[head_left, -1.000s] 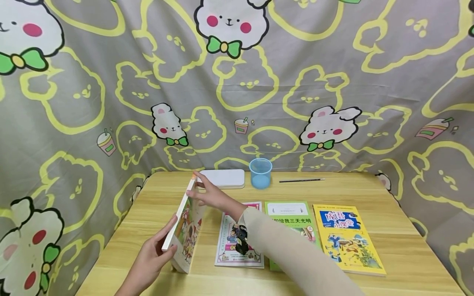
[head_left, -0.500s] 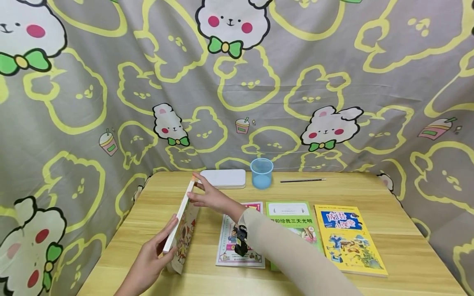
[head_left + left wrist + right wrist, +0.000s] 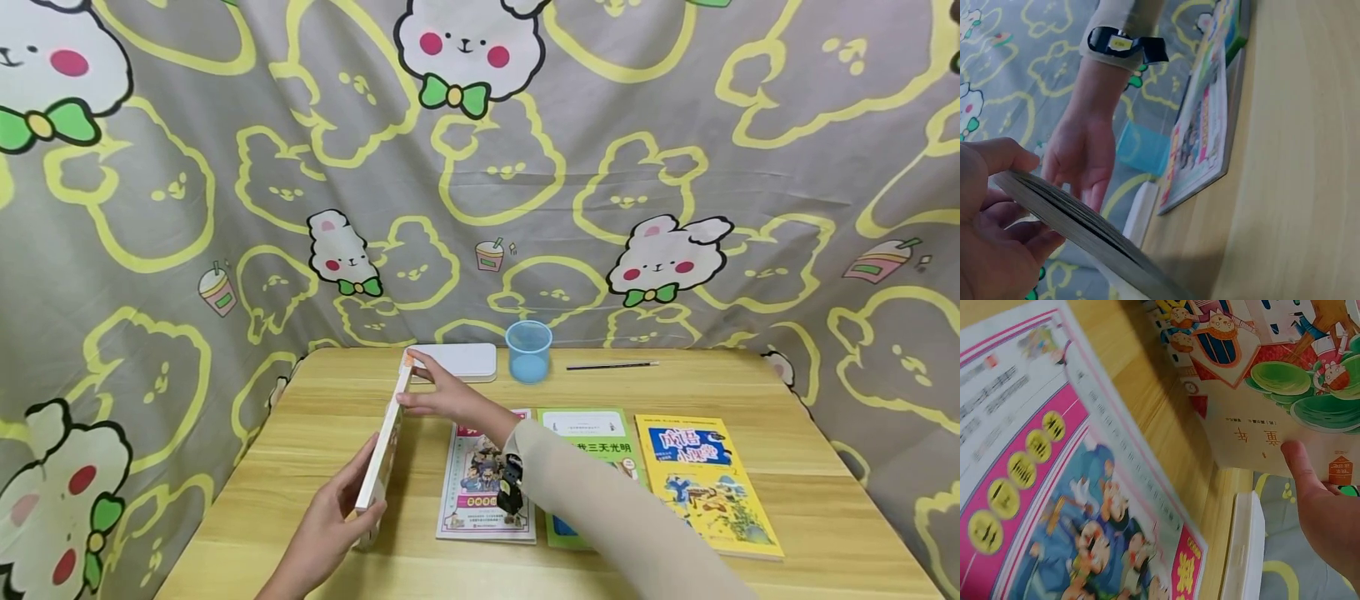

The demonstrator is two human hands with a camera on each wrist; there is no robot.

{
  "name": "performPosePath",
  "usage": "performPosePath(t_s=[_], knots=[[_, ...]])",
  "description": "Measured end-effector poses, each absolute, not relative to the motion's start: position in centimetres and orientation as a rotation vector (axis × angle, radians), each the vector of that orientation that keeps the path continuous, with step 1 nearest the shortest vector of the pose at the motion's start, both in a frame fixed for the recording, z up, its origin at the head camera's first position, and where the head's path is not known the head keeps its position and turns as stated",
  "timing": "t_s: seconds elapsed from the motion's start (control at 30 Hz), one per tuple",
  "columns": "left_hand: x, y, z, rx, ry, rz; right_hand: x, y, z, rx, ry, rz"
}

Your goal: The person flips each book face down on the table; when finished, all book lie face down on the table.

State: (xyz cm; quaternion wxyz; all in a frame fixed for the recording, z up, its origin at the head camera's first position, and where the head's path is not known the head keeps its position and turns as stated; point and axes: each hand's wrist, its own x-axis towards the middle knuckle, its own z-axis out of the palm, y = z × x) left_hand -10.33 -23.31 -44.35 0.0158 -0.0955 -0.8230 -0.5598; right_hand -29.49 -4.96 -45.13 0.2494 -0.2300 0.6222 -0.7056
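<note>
Both my hands hold one book [image 3: 387, 446] upright over the left part of the table, its pale page edges facing up. My left hand [image 3: 327, 521] grips the near end, with the thumb on one side and the fingers on the other. At the far end, my right hand [image 3: 444, 395] pinches the top corner. In the right wrist view, the cream cover [image 3: 1235, 434] shows drawn children, green shapes and orange lettering, with my right thumb [image 3: 1300, 465] against it. The left wrist view shows the page block [image 3: 1079, 219] slightly parted between the sheets.
Right of the held book lie a pink-bordered book [image 3: 480, 492], a green book [image 3: 585, 423] and a yellow book [image 3: 708, 487] in a row. Behind them are a white case [image 3: 457, 361], a blue cup [image 3: 528, 354] and a pencil [image 3: 611, 366]. A patterned curtain [image 3: 480, 183] hangs behind the table.
Both hands have shifted slightly right with the book. It has turned nearer edge-on to the head view, so its illustrated cover, plain to see earlier, is now mostly out of sight there.
</note>
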Motion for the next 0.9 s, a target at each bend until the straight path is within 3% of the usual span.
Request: performPosePath(t_s=[0.3,0.57,0.9], knots=[[-10.7,-22.3,-46.0,-0.208,-2.502,-1.919,-29.5,-3.2,-46.0,-0.619,1.732,-1.897],[-11.5,-22.4,-47.6,-0.433,-2.531,-1.781,-29.6,-1.8,-46.9,-0.680,1.853,-1.779],[-12.0,-22.6,-49.0,-0.404,-2.644,-1.616,-29.9,-1.1,-48.2,-0.680,1.869,-1.683]])
